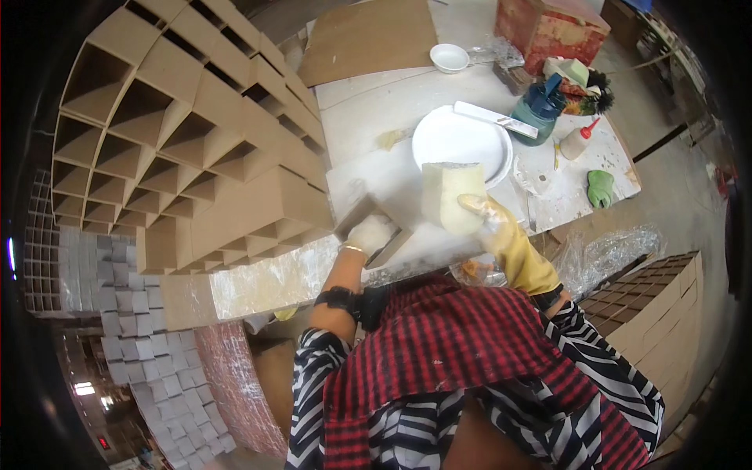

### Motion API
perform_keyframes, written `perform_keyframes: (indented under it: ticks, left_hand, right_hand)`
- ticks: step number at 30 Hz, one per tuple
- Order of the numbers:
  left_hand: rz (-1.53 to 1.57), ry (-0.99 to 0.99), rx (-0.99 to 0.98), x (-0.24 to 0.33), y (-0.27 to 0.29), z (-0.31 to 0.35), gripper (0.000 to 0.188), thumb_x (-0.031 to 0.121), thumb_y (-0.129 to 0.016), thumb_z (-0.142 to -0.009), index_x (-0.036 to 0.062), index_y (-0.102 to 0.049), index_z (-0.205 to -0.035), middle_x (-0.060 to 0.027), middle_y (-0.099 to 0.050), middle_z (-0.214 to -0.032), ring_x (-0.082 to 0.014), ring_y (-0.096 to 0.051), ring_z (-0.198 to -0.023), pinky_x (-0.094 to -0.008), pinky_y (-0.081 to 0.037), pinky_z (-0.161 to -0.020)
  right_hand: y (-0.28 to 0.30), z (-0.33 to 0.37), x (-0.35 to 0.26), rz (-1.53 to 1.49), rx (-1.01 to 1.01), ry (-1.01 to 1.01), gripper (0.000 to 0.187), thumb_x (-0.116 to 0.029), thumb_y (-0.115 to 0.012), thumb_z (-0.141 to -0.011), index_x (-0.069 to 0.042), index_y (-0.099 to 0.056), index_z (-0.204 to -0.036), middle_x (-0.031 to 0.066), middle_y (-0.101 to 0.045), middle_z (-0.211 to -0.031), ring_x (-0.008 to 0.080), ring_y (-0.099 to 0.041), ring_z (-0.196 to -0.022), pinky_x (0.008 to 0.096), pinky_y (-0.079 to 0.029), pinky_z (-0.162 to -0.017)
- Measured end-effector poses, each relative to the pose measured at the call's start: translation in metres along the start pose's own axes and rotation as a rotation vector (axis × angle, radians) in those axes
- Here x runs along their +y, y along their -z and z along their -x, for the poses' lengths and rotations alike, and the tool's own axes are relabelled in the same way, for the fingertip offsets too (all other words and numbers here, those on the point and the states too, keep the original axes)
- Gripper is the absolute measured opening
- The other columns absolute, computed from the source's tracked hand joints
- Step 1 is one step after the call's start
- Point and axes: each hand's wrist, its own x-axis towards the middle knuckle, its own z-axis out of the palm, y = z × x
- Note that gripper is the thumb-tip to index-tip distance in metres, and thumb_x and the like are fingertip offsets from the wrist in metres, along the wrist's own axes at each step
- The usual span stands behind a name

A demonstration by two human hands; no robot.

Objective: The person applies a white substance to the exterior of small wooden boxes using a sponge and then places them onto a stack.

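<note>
My right hand (493,222), in a yellow rubber glove, is closed around a thick cream-coloured foam sponge (453,196) with a rounded near end. The sponge is held above the table, by the near edge of a round white tray (427,141). My left hand (372,233), whitish and blurred, reaches inside a small open brown cardboard box frame (388,249) at the table's near edge. Its fingers cannot be made out, so whether they grip a wall of the frame is unclear. A white flat strip (489,117) lies across the tray's far rim.
Stacked brown cardboard frames (188,141) rise at the left. To the right stand a teal jug (540,110), a red-capped squeeze bottle (576,143) and a green crumpled thing (600,189). Farther back are a white bowl (449,58), a cardboard sheet (368,39) and a red box (540,35).
</note>
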Motion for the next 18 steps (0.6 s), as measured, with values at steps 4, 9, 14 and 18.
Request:
perform_keyframes:
  ticks: [4,9,14,18]
  left_hand:
    - [0.111,-0.192,0.376,-0.02,-0.026,0.02,0.029,0.018,-0.043,-0.092,0.002,-0.063,-0.104,-0.0193,-0.062,-0.108,-0.0354,-0.06,-0.099,-0.0401,-0.048,-0.086]
    - [0.232,0.02,0.498,0.0,-0.027,0.051,0.031,0.017,-0.042,-0.093,0.0007,-0.057,-0.114,-0.0177,-0.061,-0.113,-0.0317,-0.059,-0.103,-0.0371,-0.047,-0.089]
    - [0.608,0.02,0.661,0.038,0.009,0.055,0.034,0.018,-0.04,-0.094,0.0013,-0.053,-0.12,-0.0158,-0.059,-0.117,-0.0297,-0.056,-0.109,-0.0377,-0.045,-0.092]
    - [0.856,-0.1,0.771,0.03,0.011,0.062,0.036,0.018,-0.039,-0.095,0.0017,-0.049,-0.125,-0.0142,-0.058,-0.12,-0.0281,-0.054,-0.113,-0.0382,-0.044,-0.095]
  right_hand:
    - [-0.024,0.015,-0.017,0.141,0.259,-0.09,0.048,-0.029,-0.056,-0.09,-0.001,-0.047,-0.129,0.0113,-0.057,-0.119,0.0199,-0.056,-0.105,0.0332,-0.044,-0.091]
    - [-0.01,0.0,0.002,-0.013,0.049,-0.017,0.05,-0.023,-0.056,-0.089,-0.001,-0.044,-0.132,0.0105,-0.057,-0.118,0.0195,-0.056,-0.106,0.0333,-0.044,-0.092]
    - [-0.042,0.005,-0.025,0.07,0.028,0.029,0.052,-0.021,-0.059,-0.086,-0.001,-0.044,-0.132,0.01,-0.057,-0.118,0.0198,-0.057,-0.106,0.0335,-0.045,-0.092]
    - [-0.087,0.004,-0.047,0.6,-0.011,0.22,0.066,-0.02,-0.07,-0.078,-0.004,-0.041,-0.135,0.0109,-0.058,-0.118,0.0232,-0.057,-0.108,0.036,-0.047,-0.088]
